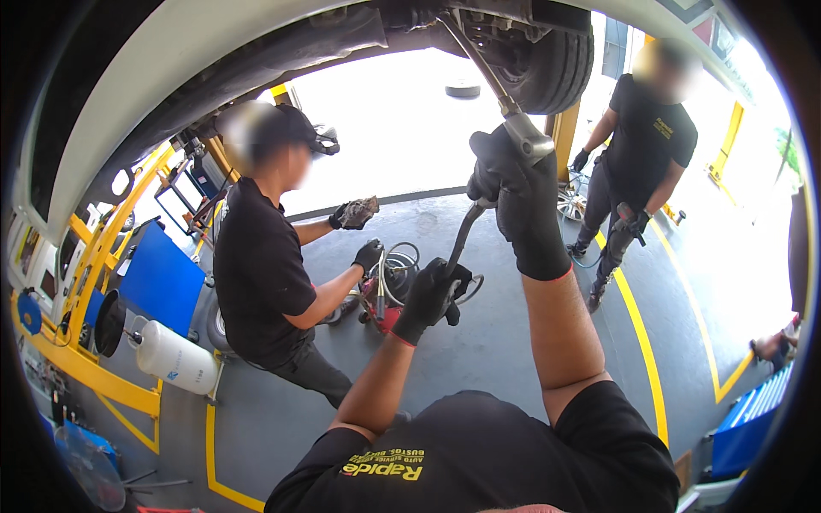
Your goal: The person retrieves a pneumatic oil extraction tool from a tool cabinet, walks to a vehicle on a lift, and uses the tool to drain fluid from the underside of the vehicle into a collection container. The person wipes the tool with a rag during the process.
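Above me, my right hand (pixel 526 201), in a black glove, is closed around what looks like an air ratchet (pixel 528 139) with a silver head. Its body is mostly hidden by the glove. From the head a long extension bar (pixel 479 68) slants up to the car's underside, beside the wheel (pixel 560 68); its far tip is hard to make out. A dark hose (pixel 464 232) runs from the tool's lower end down to my left hand (pixel 430 299). That hand, also gloved, is lower and to the left, its fingers wrapped round the hose.
On the left a co-worker (pixel 265 256) holds a crumpled rag (pixel 357 212) near a red machine with coiled hose (pixel 398 278). Another person (pixel 641 154) stands at the right with a tool. A white tank (pixel 175 357), blue panel (pixel 162 278) and yellow lift frame (pixel 85 385) stand left.
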